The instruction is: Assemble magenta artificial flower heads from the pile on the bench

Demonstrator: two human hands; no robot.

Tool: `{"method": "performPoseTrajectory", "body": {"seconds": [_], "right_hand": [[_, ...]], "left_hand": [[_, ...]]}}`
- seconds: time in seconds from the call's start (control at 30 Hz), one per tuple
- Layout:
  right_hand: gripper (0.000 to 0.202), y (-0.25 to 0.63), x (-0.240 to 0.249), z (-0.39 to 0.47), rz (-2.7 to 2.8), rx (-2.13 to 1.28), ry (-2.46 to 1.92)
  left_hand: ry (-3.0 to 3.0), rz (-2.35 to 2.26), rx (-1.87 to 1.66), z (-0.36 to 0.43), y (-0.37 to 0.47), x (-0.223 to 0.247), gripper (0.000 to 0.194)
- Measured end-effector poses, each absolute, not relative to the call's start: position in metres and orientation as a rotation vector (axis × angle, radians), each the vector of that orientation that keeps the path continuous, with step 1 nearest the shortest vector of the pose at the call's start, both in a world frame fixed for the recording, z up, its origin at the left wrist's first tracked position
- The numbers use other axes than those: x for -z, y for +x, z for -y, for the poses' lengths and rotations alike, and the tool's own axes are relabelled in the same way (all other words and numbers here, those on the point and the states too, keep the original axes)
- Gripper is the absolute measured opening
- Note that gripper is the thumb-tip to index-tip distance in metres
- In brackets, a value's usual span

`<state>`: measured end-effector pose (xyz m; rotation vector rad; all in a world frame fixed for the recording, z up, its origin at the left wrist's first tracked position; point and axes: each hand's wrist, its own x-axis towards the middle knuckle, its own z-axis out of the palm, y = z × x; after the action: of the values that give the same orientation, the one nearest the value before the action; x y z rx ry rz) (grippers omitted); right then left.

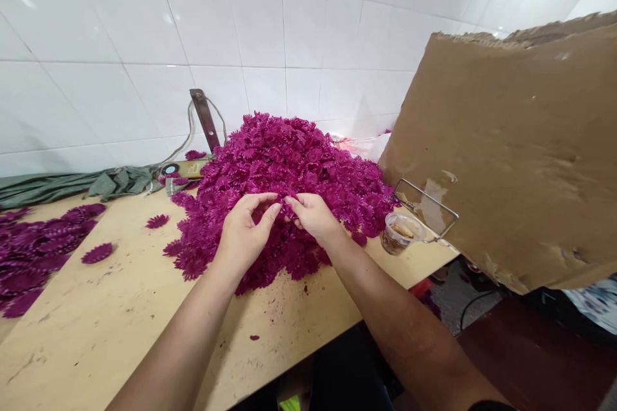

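Observation:
A big heap of magenta flower-shaped pieces (289,154) lies on the wooden table (270,340) against the tiled wall. In front of the heap, my left hand (248,228) and my right hand (311,213) meet at the fingertips. Between them is a small magenta flower piece (288,201), pinched by thumb and forefinger on both sides. Its outline blends into the pile behind, so its exact shape is hard to see.
More magenta pieces (33,257) lie at the left. A clear plastic cup (401,231) stands right of the heap beside a metal wire frame (434,205). Large brown cardboard (511,148) leans at the right. Green cloth (96,181) lies along the wall.

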<state>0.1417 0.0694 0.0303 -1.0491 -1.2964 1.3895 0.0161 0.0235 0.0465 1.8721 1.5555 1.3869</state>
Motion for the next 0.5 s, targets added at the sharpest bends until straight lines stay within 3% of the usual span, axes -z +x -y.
{"method": "performPoseTrajectory", "body": {"seconds": [0.1, 0.2, 0.33, 0.5], "right_hand": [[0.042, 0.138, -0.026, -0.072, 1.369, -1.214, -1.109], [0.045, 0.139, -0.024, -0.069, 1.364, -1.284, -1.064], [0.039, 0.142, -0.027, -0.058, 1.345, -1.529, -0.867], [0.030, 0.137, -0.030, -0.052, 1.375, -1.440, -0.806]], "left_hand": [[1.776, -1.494, -1.347, -0.024, 0.021, -0.046, 0.035], [1.579, -1.388, -1.316, -0.027, 0.024, -0.043, 0.038], [1.406, -1.410, -1.422, -0.032, 0.019, -0.040, 0.021], [1.406, -1.433, -1.458, -0.028, 0.016, -0.046, 0.021]]}}
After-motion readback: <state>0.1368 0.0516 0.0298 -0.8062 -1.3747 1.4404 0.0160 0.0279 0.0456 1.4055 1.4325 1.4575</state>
